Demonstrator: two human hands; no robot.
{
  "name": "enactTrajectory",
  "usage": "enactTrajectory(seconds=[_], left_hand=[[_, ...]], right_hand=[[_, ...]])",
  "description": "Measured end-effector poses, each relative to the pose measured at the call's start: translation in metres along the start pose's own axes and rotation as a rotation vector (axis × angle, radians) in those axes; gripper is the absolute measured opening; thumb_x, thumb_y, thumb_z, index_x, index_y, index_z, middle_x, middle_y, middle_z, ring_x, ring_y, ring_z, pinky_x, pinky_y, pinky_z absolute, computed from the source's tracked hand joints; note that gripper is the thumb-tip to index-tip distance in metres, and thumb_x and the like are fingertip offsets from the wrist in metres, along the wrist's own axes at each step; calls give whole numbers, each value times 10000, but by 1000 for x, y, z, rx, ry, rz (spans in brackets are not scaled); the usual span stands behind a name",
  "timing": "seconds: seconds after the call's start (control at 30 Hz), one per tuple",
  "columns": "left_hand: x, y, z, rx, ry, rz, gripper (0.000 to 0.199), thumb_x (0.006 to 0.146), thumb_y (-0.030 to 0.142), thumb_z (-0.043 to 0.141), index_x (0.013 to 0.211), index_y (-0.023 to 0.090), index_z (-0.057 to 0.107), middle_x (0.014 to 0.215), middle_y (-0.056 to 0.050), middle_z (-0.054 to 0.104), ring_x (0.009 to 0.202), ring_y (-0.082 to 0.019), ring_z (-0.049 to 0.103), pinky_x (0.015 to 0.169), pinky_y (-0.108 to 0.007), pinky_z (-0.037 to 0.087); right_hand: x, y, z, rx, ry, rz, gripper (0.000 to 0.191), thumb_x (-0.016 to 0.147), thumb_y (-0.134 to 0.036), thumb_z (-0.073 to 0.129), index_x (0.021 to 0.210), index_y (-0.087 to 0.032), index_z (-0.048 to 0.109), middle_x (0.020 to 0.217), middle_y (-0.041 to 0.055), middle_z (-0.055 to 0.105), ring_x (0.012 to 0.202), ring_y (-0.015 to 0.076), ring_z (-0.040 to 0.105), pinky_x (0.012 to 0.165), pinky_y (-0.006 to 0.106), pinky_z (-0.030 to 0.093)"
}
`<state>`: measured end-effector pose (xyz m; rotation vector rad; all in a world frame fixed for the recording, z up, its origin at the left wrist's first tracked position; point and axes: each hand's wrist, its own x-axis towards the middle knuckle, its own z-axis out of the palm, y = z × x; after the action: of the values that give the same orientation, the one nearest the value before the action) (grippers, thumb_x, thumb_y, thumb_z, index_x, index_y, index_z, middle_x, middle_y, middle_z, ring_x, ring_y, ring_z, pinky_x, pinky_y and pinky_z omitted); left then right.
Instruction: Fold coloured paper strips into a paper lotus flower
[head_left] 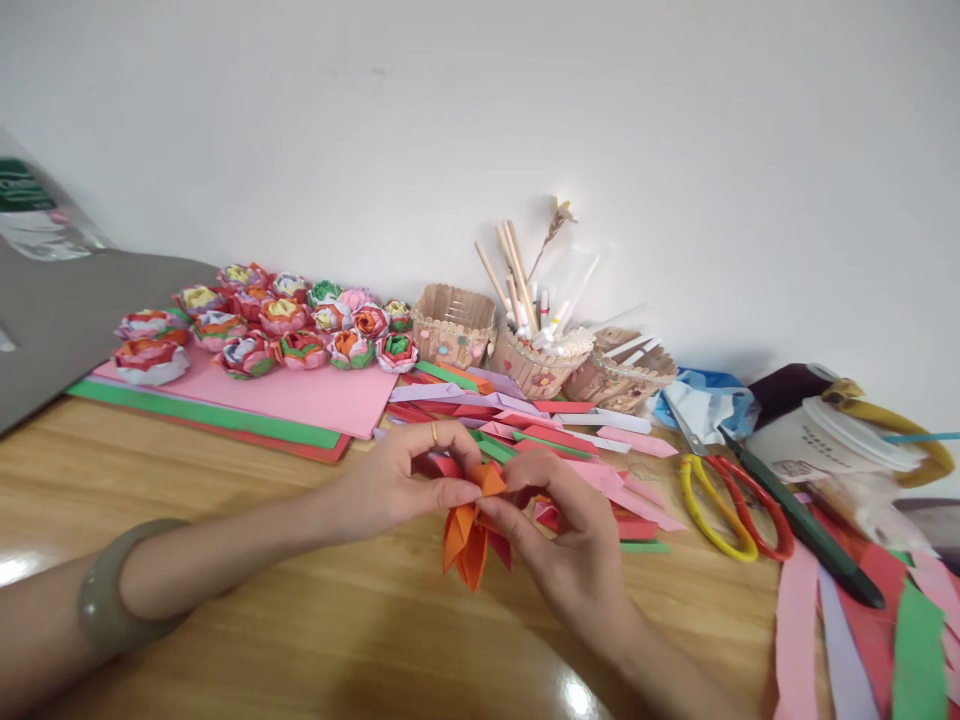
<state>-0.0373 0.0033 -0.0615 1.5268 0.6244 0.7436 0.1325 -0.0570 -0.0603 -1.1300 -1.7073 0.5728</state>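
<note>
Above the wooden table (pixel 300 610), both hands pinch an orange folded-paper flower (pixel 471 545) whose pointed petals hang downward, with some red paper among them. My left hand (pixel 409 478) wears a ring and grips the flower's top between thumb and forefinger. From the other side, my right hand (pixel 574 530) closes thumb and fingers on the same top part. The fingertips nearly meet there and partly hide the folds. Just behind the hands lie folded paper strips (pixel 517 405) in red, pink, green, purple and white.
Several finished paper flowers (pixel 281 318) stand on stacked coloured sheets (pixel 330 395) at back left. Three decorated baskets (pixel 454 325) line the wall, some holding sticks and pens. On the right are scissors (pixel 739 510), a dark green tool (pixel 810 525), a white tub (pixel 832 440) and paper strips (pixel 919 640).
</note>
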Motion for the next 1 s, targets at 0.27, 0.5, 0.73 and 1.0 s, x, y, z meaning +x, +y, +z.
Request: enactTrajectory(seconds=[0.27, 0.5, 0.73, 1.0], left_hand=[[0, 4, -2, -57, -57, -127, 134, 688, 241, 656, 715, 153, 558, 704, 19, 531, 618, -98, 489, 551, -214, 412], [1, 4, 0, -55, 8, -101, 111, 715, 225, 636, 736, 161, 549, 705, 32, 534, 600, -80, 491, 546, -198, 410], [1, 5, 0, -44, -46, -82, 105, 749, 247, 602, 754, 163, 539, 707, 28, 533, 599, -81, 497, 531, -191, 411], [0, -5, 0, 721, 29, 299, 122, 799, 154, 498, 689, 171, 549, 678, -10, 592, 665, -145, 555, 636, -275, 438]], right_hand=[[3, -2, -2, 221, -75, 145, 109, 834, -228, 595, 743, -204, 541, 727, 0, 578, 658, 129, 531, 568, 239, 417], [4, -2, -1, 251, -78, 219, 42, 831, -211, 577, 790, -202, 574, 742, -4, 605, 673, 123, 550, 599, 234, 436], [5, -6, -2, 175, -89, 240, 46, 778, -186, 582, 735, -188, 568, 653, -14, 608, 570, 107, 536, 530, 219, 431], [-1, 8, 3, -483, -21, -182, 149, 783, -89, 516, 672, -185, 538, 586, 1, 588, 526, 117, 522, 488, 218, 390]])
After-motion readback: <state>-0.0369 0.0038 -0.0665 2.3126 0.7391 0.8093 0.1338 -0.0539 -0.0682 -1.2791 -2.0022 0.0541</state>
